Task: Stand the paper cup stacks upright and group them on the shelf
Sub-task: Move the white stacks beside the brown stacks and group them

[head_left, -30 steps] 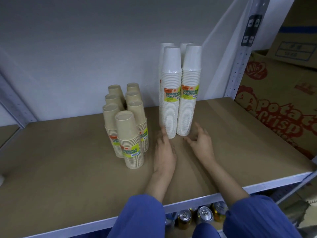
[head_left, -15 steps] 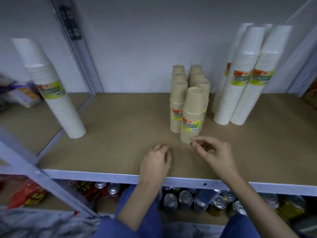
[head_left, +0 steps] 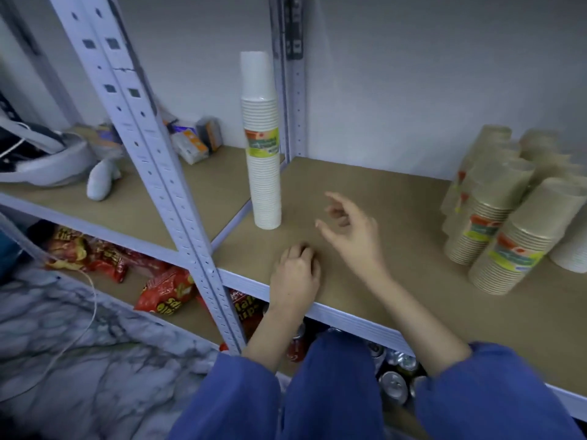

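Observation:
A tall white paper cup stack (head_left: 262, 144) with a yellow-green label stands upright alone at the left end of the brown shelf board (head_left: 397, 217). Several shorter kraft-brown cup stacks (head_left: 505, 223) stand grouped at the right, and a bit of a white stack (head_left: 571, 258) shows at the right edge. My right hand (head_left: 349, 230) hovers over the board with fingers spread, a hand's width right of the lone white stack, holding nothing. My left hand (head_left: 297, 274) rests curled on the board near the front edge, with nothing in it.
A grey perforated shelf post (head_left: 158, 173) rises in front at left, another post (head_left: 293, 90) stands behind the white stack. The neighbouring shelf holds small boxes (head_left: 193, 141) and grey gear (head_left: 47, 160). Red snack bags (head_left: 165, 290) and drink cans (head_left: 394, 382) lie on the lower level.
My view has swung left, bringing the lone white stack toward the middle. My right hand has lifted from beside the brown stacks and opened toward the white stack. My left hand stays curled.

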`<state>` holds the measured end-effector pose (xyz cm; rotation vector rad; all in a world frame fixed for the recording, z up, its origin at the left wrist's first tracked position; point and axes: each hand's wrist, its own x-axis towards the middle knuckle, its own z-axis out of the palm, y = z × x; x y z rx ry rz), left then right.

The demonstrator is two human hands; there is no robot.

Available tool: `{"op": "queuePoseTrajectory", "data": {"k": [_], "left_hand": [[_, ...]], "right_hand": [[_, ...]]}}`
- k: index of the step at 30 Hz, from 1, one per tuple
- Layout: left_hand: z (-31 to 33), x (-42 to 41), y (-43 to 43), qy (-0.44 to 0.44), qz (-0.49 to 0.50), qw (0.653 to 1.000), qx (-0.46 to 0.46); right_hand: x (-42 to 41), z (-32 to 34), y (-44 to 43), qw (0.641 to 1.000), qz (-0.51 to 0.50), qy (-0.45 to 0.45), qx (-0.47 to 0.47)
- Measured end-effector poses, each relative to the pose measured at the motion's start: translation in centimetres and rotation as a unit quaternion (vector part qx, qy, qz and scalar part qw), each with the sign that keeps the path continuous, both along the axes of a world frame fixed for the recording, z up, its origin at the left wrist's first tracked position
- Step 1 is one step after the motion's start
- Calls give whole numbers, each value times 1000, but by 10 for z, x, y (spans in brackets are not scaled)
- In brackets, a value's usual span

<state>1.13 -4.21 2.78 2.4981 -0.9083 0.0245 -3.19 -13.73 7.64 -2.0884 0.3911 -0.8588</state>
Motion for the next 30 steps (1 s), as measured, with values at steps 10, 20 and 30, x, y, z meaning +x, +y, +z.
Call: {"op": "queuePoseTrajectory", "data": {"k": [10,20,30], "left_hand": [[-4,1,3,16,-8,1000,-16],[-5,0,3,8,-9,1000,-15],[-4,-16,-5,-4,-24,999,40]], "right_hand": [[112,57,29,996,40,-59,-53],[111,60,26,995,32,-80,-49],[1,80,-19,986,-51,-141,-67]]}}
